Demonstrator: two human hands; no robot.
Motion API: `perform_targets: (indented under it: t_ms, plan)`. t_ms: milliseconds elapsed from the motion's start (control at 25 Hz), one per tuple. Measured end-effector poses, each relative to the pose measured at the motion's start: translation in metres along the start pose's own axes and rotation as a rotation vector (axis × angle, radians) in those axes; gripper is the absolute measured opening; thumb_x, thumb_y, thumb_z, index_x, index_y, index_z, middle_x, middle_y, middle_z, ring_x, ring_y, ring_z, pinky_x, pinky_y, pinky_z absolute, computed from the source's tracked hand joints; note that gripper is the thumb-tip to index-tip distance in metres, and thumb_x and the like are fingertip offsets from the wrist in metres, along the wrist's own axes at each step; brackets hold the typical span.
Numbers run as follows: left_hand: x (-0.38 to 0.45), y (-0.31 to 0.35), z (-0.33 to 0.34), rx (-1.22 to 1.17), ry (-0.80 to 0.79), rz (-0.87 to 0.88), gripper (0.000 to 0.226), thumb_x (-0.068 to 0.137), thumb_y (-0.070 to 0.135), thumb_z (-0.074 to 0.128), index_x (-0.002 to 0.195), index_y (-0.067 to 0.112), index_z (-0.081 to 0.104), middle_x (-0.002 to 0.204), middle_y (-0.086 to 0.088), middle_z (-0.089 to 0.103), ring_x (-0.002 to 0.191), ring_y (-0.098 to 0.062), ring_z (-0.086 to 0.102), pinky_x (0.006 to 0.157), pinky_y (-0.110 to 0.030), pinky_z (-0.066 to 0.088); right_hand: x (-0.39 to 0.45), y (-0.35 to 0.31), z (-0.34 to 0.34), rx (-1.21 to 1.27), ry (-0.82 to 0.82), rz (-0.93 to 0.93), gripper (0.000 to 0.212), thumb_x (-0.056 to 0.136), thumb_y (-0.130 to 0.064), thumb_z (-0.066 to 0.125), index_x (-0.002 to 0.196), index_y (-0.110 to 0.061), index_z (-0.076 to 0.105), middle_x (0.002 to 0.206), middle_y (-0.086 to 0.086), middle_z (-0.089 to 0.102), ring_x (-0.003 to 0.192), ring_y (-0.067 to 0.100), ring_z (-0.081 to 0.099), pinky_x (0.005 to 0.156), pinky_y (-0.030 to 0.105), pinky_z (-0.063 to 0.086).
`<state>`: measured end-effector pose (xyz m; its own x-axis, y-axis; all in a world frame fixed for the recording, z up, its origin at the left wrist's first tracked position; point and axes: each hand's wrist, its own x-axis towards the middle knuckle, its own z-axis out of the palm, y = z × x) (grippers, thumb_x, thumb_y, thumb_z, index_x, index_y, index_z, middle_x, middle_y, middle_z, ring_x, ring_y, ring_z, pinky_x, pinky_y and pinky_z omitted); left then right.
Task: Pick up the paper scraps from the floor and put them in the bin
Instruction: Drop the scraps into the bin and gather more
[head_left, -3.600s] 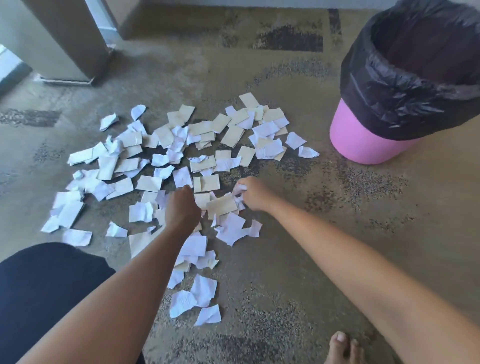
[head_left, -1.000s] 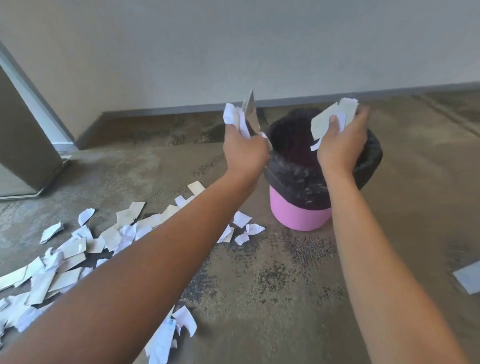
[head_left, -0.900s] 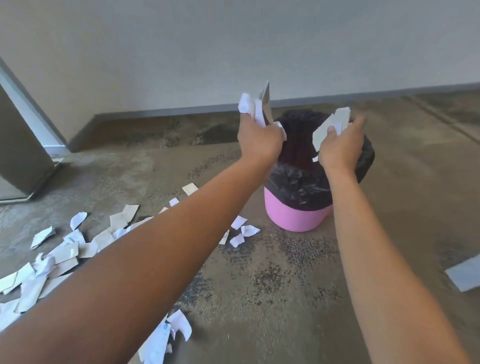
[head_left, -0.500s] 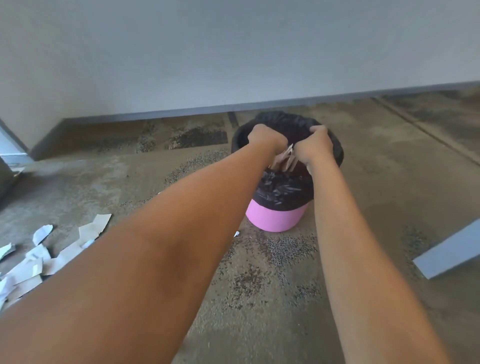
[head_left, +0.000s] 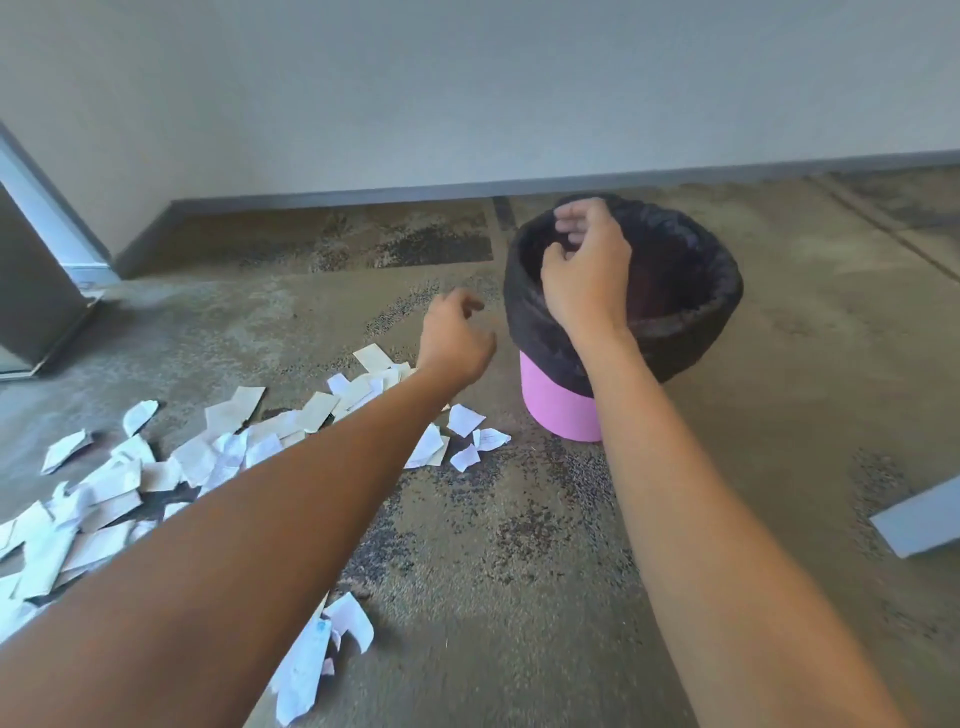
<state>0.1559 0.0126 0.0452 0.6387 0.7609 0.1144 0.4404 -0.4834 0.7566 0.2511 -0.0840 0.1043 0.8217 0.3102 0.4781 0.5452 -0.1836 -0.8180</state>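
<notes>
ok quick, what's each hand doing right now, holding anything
Left hand: open, empty, over the floor beside the bin.
Right hand: open, empty, over the bin's mouth.

Both arms stretched forward, bare. Right hand (head_left: 587, 280) raised higher, back toward the camera, fingers (head_left: 571, 218) loosely spread and curled, empty. Left hand (head_left: 454, 340) lower and to its left, fingers half curled, holding nothing, wrist bent slightly.
</notes>
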Motion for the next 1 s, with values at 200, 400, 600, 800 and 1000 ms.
perform_targets:
  t_ms: [200,400,600,800,1000]
  plan:
    - [-0.067,-0.129,0.009,0.379,-0.361,-0.435,0.081,0.075,0.044,0.068,0.141,0.011,0.034,0.146,-0.019,0.032,0.135,-0.041,0.031,0.107,-0.047,0.035,-0.057,0.026,0.055,0.045,-0.398,-0.255,0.028,0.083,0.007,0.054,0.103,-0.012,0.062,0.098,0.001,0.063,0.090,0.011,0.060,0.082,0.018,0.049]
    - [-0.142,-0.193,-0.007,0.503,-0.530,-0.539,0.133,0.052,0.060,0.083,0.153,0.028,0.002,0.158,-0.013,-0.007,0.145,-0.045,-0.017,0.117,-0.063,0.011,-0.107,0.102,0.098,-0.265,-0.794,0.024,0.036,0.087,-0.008,0.062,0.121,-0.015,0.051,0.118,0.002,0.054,0.109,0.022,0.053,0.089,0.036,0.045]
    - [-0.178,-0.233,-0.031,0.493,-0.645,-0.634,0.156,0.039,0.057,0.089,0.146,0.045,-0.024,0.157,-0.007,-0.030,0.139,-0.043,-0.036,0.113,-0.070,0.010,-0.135,0.145,0.131,-0.594,-0.874,0.331,0.081,0.077,-0.053,0.071,0.143,-0.022,0.035,0.147,0.013,0.032,0.133,0.038,0.037,0.107,0.054,0.036]
    - [-0.196,-0.239,-0.044,0.437,-0.655,-0.542,0.139,0.048,0.056,0.089,0.149,0.052,-0.007,0.159,0.001,-0.027,0.144,-0.038,-0.030,0.110,-0.074,0.014,-0.136,0.143,0.156,-0.572,-0.866,0.602,0.114,0.065,-0.080,0.062,0.155,-0.034,0.010,0.162,0.013,-0.013,0.148,0.044,-0.009,0.115,0.064,0.006]
    - [-0.210,-0.231,-0.025,0.438,-0.516,-0.626,0.115,0.060,0.058,0.082,0.149,0.052,0.009,0.161,0.009,-0.015,0.149,-0.029,-0.018,0.105,-0.078,0.018,-0.151,0.119,0.195,-0.496,-0.959,0.640,0.116,0.057,-0.090,0.054,0.152,-0.037,0.015,0.162,0.009,0.002,0.147,0.044,-0.004,0.111,0.071,0.002]
